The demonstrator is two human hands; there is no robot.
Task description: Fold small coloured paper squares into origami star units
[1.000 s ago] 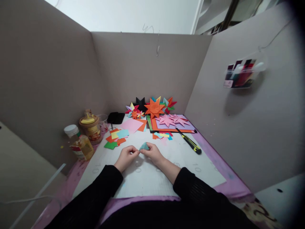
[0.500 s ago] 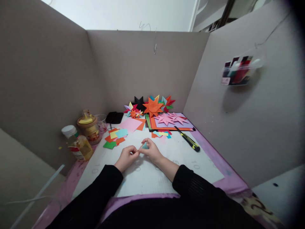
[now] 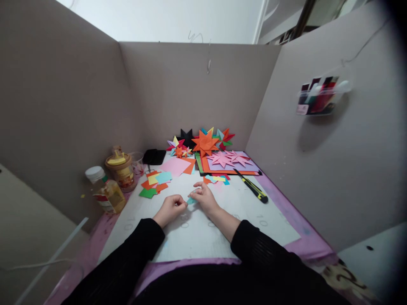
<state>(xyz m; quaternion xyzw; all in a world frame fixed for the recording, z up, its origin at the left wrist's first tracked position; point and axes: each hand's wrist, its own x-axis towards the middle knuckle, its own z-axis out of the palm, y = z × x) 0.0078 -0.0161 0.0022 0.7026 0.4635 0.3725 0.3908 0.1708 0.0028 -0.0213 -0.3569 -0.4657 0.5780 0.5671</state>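
Between my two hands is a small piece of light blue paper (image 3: 191, 201), held just above the white board (image 3: 197, 245). My left hand (image 3: 171, 208) is closed, its thumb and forefinger pinching the paper's left edge. On the other side my right hand (image 3: 205, 199) grips the paper between thumb and fingers, with another finger raised. Whether the paper has folds is too small to make out. Paper squares in several colours, among them a green one (image 3: 148, 193), lie beyond my left hand. More small paper pieces (image 3: 218, 179) rest beyond my right hand.
Folded paper stars, a large orange one (image 3: 205, 143) among them, stand against the back wall. Pink stars (image 3: 220, 159) lie on stacked sheets. A yellow-black cutter knife (image 3: 254, 188) is at right. A glue bottle (image 3: 106, 192) and a lidded jar (image 3: 121, 169) stand at left.
The light blue paper has turned and now sits lower between the fingers. My right hand's fingers have shifted and opened slightly around it. The whole view has moved a little.
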